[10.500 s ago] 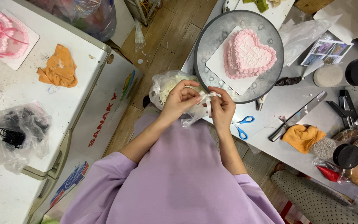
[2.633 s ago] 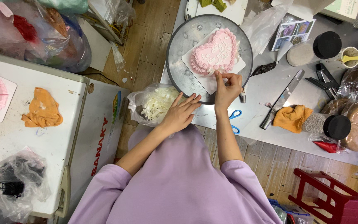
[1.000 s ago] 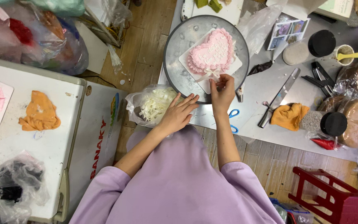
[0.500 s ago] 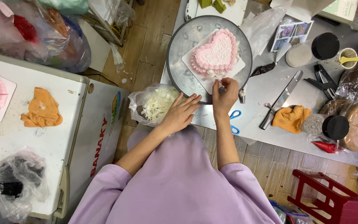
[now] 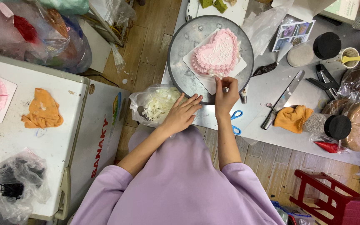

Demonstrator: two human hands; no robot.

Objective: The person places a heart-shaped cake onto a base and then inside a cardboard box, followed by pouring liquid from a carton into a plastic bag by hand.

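1. Head view, centre of the frame: the right hand point(image 5: 226, 96) pinches something small and pale at the lower edge of one heart-shaped pink cake point(image 5: 216, 53); what it is cannot be told.
2. One cake, frosted with ruffled piping, sits on a white square board point(image 5: 238, 68) upon one round grey metal turntable point(image 5: 184, 41).
3. The left hand point(image 5: 183, 114) lies flat, fingers spread, touching the turntable's lower rim, holding nothing.
4. Just left, one crinkled clear plastic bag point(image 5: 155, 106) holds white ribbon.
5. Right of the hands: one pair of blue-handled scissors point(image 5: 235, 121), one long metal spatula point(image 5: 283, 99), one orange cloth point(image 5: 292, 118).
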